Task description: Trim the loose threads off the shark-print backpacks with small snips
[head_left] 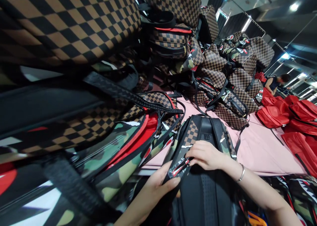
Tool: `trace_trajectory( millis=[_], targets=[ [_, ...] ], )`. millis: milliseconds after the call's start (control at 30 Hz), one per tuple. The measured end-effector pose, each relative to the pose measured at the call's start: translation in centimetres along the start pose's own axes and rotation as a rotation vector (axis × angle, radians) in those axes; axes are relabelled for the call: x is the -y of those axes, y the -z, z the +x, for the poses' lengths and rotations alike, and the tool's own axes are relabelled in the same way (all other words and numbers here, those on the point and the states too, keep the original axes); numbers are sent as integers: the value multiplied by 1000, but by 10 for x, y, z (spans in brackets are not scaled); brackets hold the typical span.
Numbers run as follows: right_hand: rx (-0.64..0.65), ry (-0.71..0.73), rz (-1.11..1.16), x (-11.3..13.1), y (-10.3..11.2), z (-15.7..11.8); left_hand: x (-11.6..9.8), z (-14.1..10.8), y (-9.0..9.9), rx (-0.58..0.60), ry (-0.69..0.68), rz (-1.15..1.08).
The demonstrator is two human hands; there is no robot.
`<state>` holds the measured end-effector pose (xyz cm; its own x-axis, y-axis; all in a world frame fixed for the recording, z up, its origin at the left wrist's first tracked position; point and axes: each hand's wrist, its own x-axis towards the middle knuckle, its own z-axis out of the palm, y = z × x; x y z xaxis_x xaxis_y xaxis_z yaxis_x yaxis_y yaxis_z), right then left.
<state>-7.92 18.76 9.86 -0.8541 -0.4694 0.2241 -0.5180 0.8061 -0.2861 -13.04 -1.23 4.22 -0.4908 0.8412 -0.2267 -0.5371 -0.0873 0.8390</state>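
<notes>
A backpack [204, 186] lies in front of me with its black padded back panel and straps facing up; its edges show brown check and camouflage. My left hand [160, 181] is closed around the backpack's left side, gripping a small piece wrapped in shiny clear plastic [179, 166], red and dark inside. At the upper end of that wrapped piece, my right hand [205, 155] pinches with thumb and fingers and rests over the back panel. A bracelet circles the right wrist. What exactly the plastic covers is too small to tell.
Checked and camouflage backpacks pile up close on the left, one with its red lining [146, 128] showing. More checked bags [230, 103] heap at the back on a pink-covered table [260, 145]. Red bags [274, 112] lie at right, near another person [273, 84].
</notes>
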Motion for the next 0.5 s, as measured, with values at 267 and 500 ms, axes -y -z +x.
trace_trajectory(
  millis=[267,500],
  targets=[
    [-424,-500,303,20,-24,-20,-1,-2,-10,-62,32,101],
    [-711,-531,152,42,-55,-30,1,-3,-27,-115,-18,192]
  ],
)
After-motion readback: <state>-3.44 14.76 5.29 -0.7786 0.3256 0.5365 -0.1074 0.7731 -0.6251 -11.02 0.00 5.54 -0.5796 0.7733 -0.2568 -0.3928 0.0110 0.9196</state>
